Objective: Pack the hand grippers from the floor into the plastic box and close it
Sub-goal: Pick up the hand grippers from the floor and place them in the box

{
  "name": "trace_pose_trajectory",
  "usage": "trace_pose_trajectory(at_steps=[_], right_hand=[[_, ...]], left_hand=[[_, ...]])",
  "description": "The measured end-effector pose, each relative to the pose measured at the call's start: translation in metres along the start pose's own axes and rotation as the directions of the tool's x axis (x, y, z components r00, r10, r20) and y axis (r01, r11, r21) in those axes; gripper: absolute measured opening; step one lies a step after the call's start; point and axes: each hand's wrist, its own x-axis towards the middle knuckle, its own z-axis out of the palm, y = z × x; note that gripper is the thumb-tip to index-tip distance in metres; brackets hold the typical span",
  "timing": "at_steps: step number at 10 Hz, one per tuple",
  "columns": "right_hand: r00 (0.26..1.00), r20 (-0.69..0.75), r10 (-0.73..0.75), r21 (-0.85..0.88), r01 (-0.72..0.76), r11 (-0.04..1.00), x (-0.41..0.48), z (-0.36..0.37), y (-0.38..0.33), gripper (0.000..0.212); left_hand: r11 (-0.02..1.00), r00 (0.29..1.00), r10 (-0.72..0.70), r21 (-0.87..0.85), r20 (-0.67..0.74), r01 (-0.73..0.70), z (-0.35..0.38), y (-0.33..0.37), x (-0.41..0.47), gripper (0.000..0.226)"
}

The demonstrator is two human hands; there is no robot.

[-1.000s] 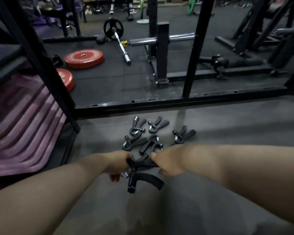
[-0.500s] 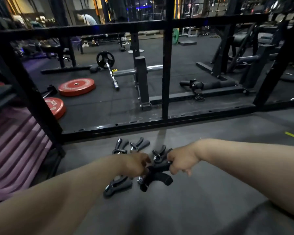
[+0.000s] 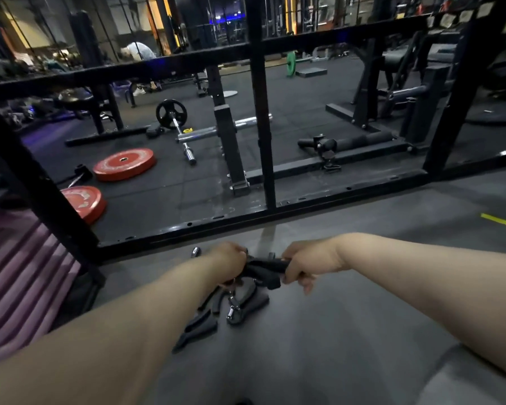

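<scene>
both hands (image 3: 231,263) on hand gripper (image 3: 265,268)

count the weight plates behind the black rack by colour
red round weight plates: 2
green round weight plate: 1
black round weight plate on the barbell: 1
total: 4
pale flat disc farther back: too unclear, left out
</scene>
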Motion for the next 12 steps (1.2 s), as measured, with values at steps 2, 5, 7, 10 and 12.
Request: trace_pose_trajectory(at_steps=[2,5,7,10,12], right_hand=[[0.998,-0.015,0.060,0.036,-0.059,0.998,-0.002,-0.003,0.035,0.011],[0.971,-0.133,0.197,-0.034,-0.204,0.978,-0.029,-0.020,0.041,0.016],[0.938,-0.127,0.322,-0.037,-0.329,0.944,-0.056,-0.023,0.060,0.034],[0.876,-0.254,0.410,0.025,-0.418,0.908,-0.122,-0.029,0.145,0.019],[0.868,-0.199,0.455,0.112,-0.441,0.890,-0.161,-0.046,0.201,0.017]], left_hand=[[0.982,0.993,0.107,-0.154,-0.046,-0.113,0.009,0.027,0.023,0.025],[0.980,0.980,0.165,0.092,0.114,-0.176,0.034,0.059,0.022,0.030],[0.951,0.934,0.187,0.183,0.303,-0.249,0.052,0.086,0.038,0.020],[0.940,0.900,0.296,0.069,0.319,-0.333,0.144,0.155,0.045,0.028],[0.954,0.881,0.293,-0.050,0.373,-0.296,0.197,0.197,0.037,0.030]])
